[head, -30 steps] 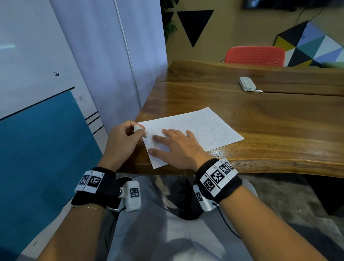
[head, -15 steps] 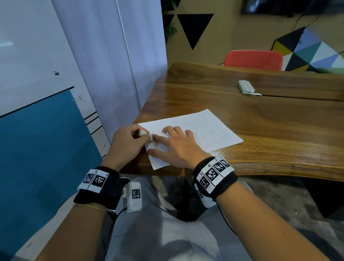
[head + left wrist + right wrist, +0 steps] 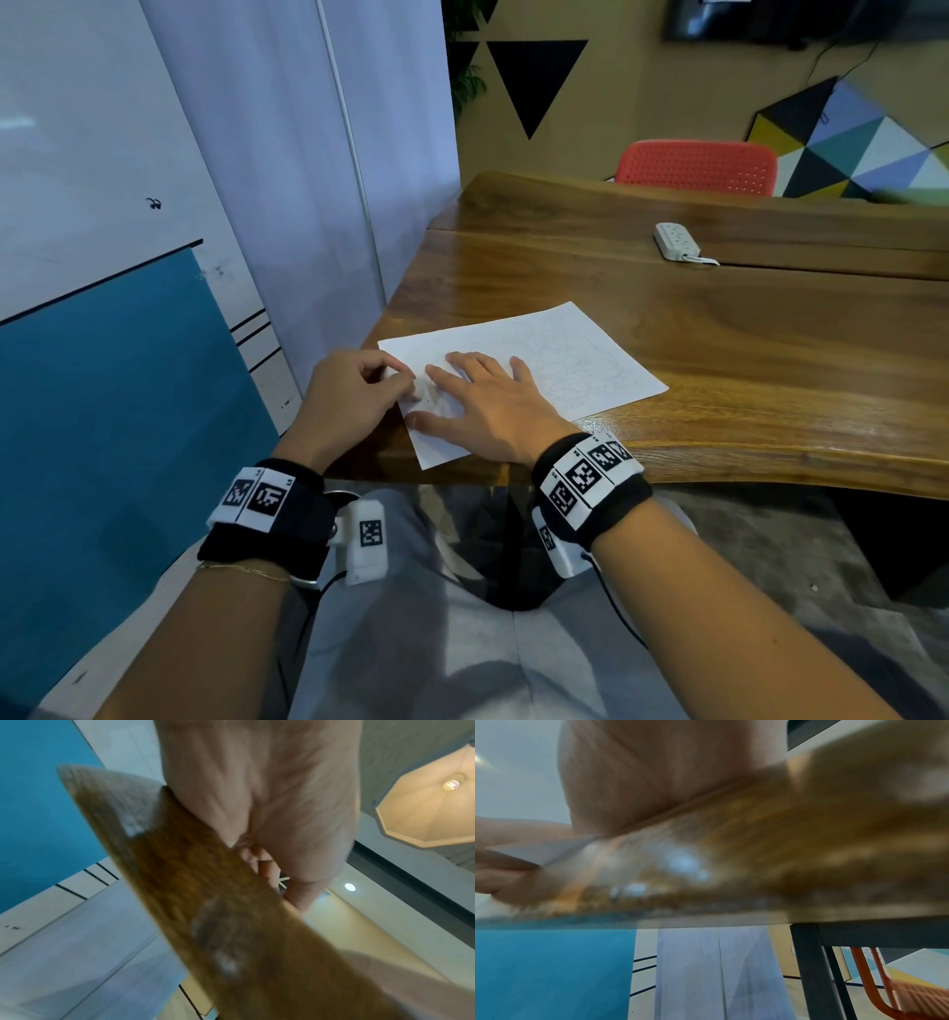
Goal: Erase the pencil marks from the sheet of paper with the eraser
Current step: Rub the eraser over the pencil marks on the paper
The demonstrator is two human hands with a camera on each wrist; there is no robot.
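Down from my head view, my right hand (image 3: 493,406) lies flat on the near left part of the sheet of paper (image 3: 570,360), fingers straight and a little spread, pressing it to the wooden table (image 3: 744,360). My left hand (image 3: 354,395) sits just beside it at the sheet's left edge, fingers curled in, tips bunched against the thumb over a blurred white spot that I take for the eraser (image 3: 422,391), touching the paper close to my right forefinger. Faint pencil lines cover the far right half of the sheet. Farther off on the table lies a white power strip (image 3: 677,240), and a red chair (image 3: 696,167) stands beyond the far edge.

From the left wrist I get only the heel of my left hand (image 3: 270,791), the blurred table edge (image 3: 205,882) and a few curled fingertips (image 3: 267,868); the eraser is hidden there. That view alone shows a ceiling lamp (image 3: 432,801).

From the right wrist I see my palm (image 3: 654,776) meeting the table's near rim (image 3: 782,852), plus a white corner of paper (image 3: 544,850) sticking out past it; whether my fingers are spread I cannot tell from there. Only this view shows the dark table leg (image 3: 813,973) underneath.
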